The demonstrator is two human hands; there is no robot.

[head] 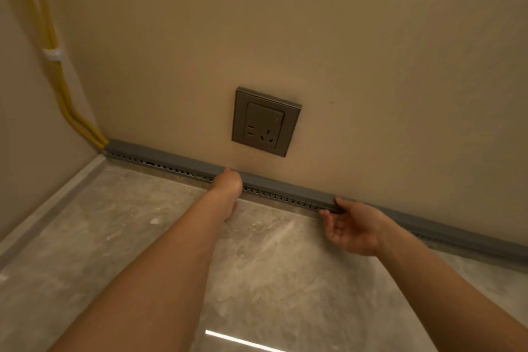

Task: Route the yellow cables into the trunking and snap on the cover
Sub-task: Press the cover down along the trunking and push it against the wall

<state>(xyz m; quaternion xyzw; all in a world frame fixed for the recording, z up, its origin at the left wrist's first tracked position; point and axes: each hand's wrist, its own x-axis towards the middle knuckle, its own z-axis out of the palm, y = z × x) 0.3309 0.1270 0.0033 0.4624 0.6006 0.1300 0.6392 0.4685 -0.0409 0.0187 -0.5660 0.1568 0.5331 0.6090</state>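
The left hand (pixel 228 183) presses its curled fingers onto the grey trunking cover (pixel 177 158), seating it. The right hand (pixel 353 227) pinches the cover (thumb on top) further along, keeping it aligned over the slotted trunking (pixel 274 194)

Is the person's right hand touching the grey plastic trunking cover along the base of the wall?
Touching. The head view shows the right hand with its thumb on top of the grey trunking cover and fingertips at its lower edge.

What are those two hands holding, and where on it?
Both are on the grey trunking cover: the left hand presses its top mid-run, and the right hand pinches the end of that cover section.
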